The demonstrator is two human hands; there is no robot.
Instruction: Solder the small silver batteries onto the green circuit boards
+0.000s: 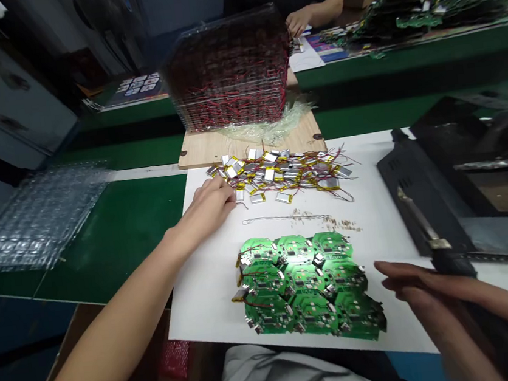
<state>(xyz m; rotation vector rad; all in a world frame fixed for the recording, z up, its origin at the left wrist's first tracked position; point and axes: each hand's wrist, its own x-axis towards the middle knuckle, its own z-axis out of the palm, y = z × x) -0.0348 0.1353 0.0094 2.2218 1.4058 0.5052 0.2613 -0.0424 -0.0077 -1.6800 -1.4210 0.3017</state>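
My left hand (pixel 212 204) rests at the left edge of a pile of small silver lithium batteries (pixel 269 174) with yellow tape and red and black wires. Its fingers are curled; what the fingertips hold, if anything, is hidden. In my right hand (pixel 450 302) is a soldering iron (pixel 422 220), its metal barrel and tip pointing up and away, its black handle under the fingers. Between my hands lies a panel of green circuit boards (pixel 300 280). Several batteries with wires stick out at its left edge. A strand of thin wire (pixel 275 218) lies above the panel.
A black box-like device (pixel 419 190) stands at right. Behind the batteries, a wooden board (pixel 212 146) carries stacked clear trays (pixel 230 65) with red wires. Bubble-like plastic trays (pixel 36 215) lie left. Across the bench are a person's hand (pixel 301 21) and piled circuit boards (pixel 411 4).
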